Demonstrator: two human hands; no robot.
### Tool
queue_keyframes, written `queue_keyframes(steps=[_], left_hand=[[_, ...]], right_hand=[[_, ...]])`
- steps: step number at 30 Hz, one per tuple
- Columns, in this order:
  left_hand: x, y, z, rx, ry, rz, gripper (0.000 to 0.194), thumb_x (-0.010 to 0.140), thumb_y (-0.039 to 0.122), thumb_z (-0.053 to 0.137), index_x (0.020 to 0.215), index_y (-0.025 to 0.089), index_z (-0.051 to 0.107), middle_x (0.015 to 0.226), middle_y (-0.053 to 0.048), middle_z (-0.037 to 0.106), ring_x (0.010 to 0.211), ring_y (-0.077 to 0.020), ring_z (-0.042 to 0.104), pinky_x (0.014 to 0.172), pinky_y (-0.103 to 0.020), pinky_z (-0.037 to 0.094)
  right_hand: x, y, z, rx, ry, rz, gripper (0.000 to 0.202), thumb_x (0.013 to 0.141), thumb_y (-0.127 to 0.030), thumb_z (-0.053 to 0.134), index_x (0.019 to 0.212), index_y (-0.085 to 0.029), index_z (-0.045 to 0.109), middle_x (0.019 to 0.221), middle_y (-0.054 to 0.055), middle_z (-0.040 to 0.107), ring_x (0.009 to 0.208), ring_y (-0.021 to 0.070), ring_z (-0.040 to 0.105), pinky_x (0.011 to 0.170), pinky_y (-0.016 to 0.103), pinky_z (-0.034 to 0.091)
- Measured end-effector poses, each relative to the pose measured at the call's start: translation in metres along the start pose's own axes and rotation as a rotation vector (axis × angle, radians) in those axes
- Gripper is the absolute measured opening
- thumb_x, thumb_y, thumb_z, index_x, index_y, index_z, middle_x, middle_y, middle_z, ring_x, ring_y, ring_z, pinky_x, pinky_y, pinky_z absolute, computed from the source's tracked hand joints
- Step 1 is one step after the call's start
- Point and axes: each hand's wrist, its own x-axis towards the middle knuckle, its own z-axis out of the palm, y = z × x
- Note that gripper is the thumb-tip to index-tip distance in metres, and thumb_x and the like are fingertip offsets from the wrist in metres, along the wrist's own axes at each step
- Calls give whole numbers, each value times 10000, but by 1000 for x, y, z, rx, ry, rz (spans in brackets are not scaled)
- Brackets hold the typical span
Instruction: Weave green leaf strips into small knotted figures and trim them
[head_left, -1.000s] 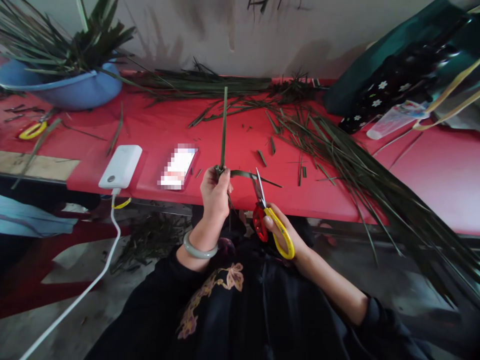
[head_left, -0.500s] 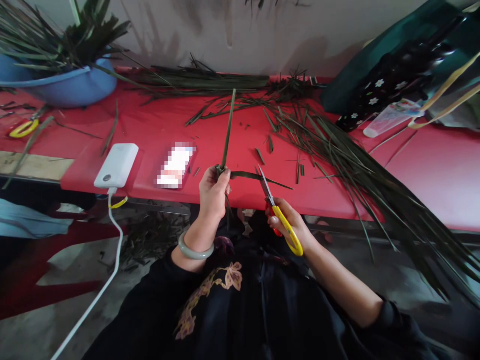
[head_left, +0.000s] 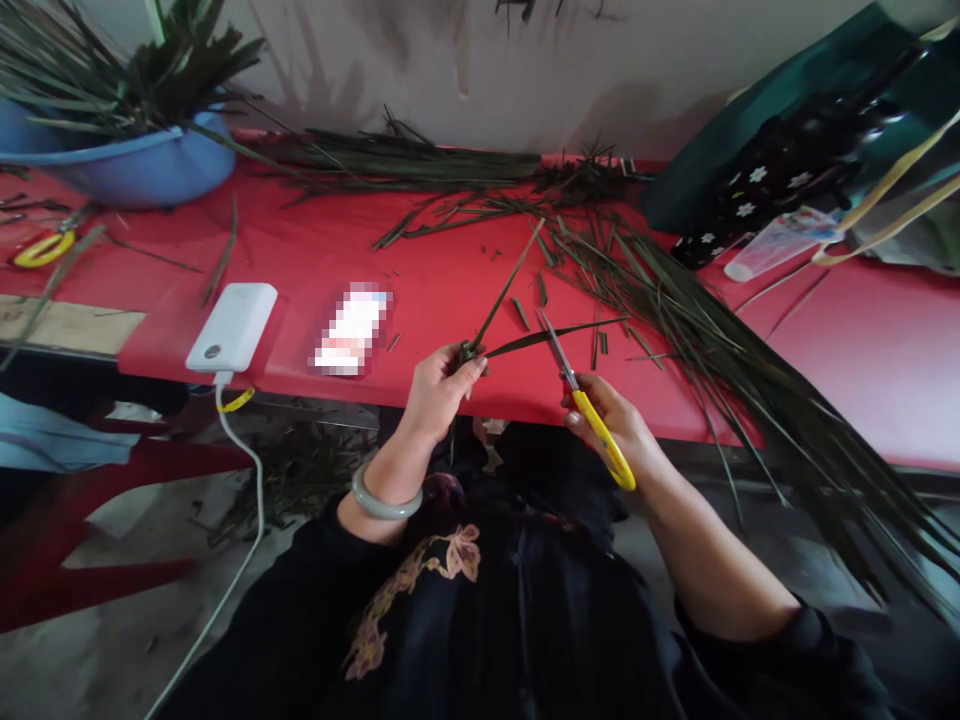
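My left hand is closed on a small knot of folded green leaf strips over the table's front edge. From this grip one stiff strip slants up to the right, and a flatter leaf strip reaches out rightward. My right hand holds yellow-handled scissors, their blades pointing up and left. The blades lie across the flatter strip in this view; whether they touch it I cannot tell. Part of the knot is hidden by my left fingers.
Long leaf strips spread over the right side of the red table. More lie along the wall. A blue basin of leaves, a white power bank and a phone are leftward. Another yellow-handled pair of scissors rests far left.
Both hands have shifted a little to the right. The upright strip now leans right, and the flatter strip has swung from sloping down to sloping slightly up.
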Motion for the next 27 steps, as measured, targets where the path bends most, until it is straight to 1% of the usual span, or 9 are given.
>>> queue_keyframes(steps=[3, 6, 10, 14, 21, 27], left_hand=[[-1, 1, 0, 19, -23, -15, 236, 717, 346, 684, 795, 131, 626, 640, -11, 632, 440, -34, 408, 426, -183, 330], [-1, 1, 0, -2, -19, -25, 231, 716, 341, 682, 802, 133, 626, 637, -9, 628, 436, -33, 406, 425, -180, 329], [-2, 0, -1, -25, -12, -17, 226, 719, 340, 684, 801, 136, 629, 640, -10, 628, 433, -34, 411, 425, -184, 335], [-2, 0, -2, -37, -21, -10, 229, 723, 344, 682, 803, 137, 627, 637, -8, 627, 427, -32, 405, 417, -183, 326], [-3, 3, 0, -23, -35, -5, 221, 732, 341, 670, 778, 132, 613, 634, -8, 622, 426, -31, 405, 413, -180, 323], [-4, 5, 1, -43, -31, -12, 220, 722, 335, 681, 772, 132, 613, 629, -13, 619, 428, -33, 403, 409, -181, 322]], right_hand=[[2, 1, -4, -43, 5, 36, 614, 727, -576, 611, 1204, -203, 514, 939, 73, 647, 828, 201, 619, 743, 328, 514], [3, -2, -6, -85, -21, 57, 600, 737, -549, 610, 1211, -195, 510, 963, 87, 653, 853, 219, 629, 760, 354, 516], [3, -4, -6, -122, -31, 48, 576, 751, -526, 604, 1214, -197, 513, 981, 94, 658, 862, 226, 636, 761, 368, 519], [4, -3, -7, -105, -32, 44, 600, 737, -534, 621, 1227, -206, 514, 993, 94, 662, 903, 238, 639, 777, 380, 525], [4, -4, -7, -90, -42, 84, 638, 715, -560, 630, 1223, -192, 515, 1001, 103, 663, 910, 247, 643, 791, 395, 525], [4, -3, -8, -97, -36, 40, 572, 745, -511, 621, 1220, -205, 522, 1003, 97, 670, 900, 238, 648, 782, 384, 529]])
